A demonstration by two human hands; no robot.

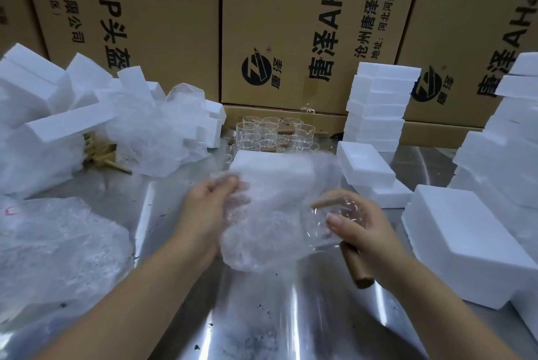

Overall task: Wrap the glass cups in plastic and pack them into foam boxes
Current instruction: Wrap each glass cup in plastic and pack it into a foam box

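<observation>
My right hand [359, 224] grips a clear glass cup [329, 230] whose brown wooden handle [356, 268] sticks out below my palm. My left hand [211, 205] holds the edge of a sheet of bubble wrap [262, 231] that drapes between both hands over the steel table. The cup's open side meets the right edge of the wrap. A white foam box [270, 164] lies just behind the wrap. Several bare glass cups [269, 132] with wooden handles stand at the back centre.
Foam boxes are stacked at the right [375, 109], far right [477, 231] and in a loose heap at the left [52, 103]. Crumpled bubble wrap lies at the back left [163, 132] and front left [58, 255]. Large cardboard cartons [291, 25] wall the back.
</observation>
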